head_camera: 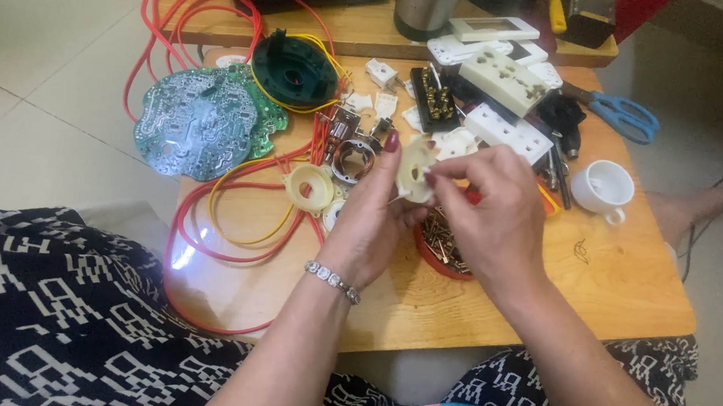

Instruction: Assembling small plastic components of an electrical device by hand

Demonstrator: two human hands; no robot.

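Here, both hands meet over the middle of a low wooden table (610,288). The left hand (369,220) pinches a cream plastic disc (416,169) by its left rim, thumb and fingers closed on it, the disc standing nearly on edge with its flat face turned toward the right hand. The right hand (488,208) comes in from three o'clock, fingertips drawn together and touching the disc's right rim; whether they pinch a small part there cannot be told. Neither hand is nearer: both touch it.

Just below the hands, at six o'clock, a red dish (436,251) of small brass screws sits half hidden under the right palm. At nine o'clock of the disc lies a second cream ring-shaped piece (310,187), ribbed, matte. Beyond it, at ten o'clock, a glossy green circuit board (202,120), rounded in outline, and a dark green round housing (294,71). Red wire (197,247) loops loosely over the table's left half. At one o'clock, white socket strips (506,82), hard plastic, blocky. At three o'clock, a small white cup (604,188); farther up, blue-handled scissors (630,116).
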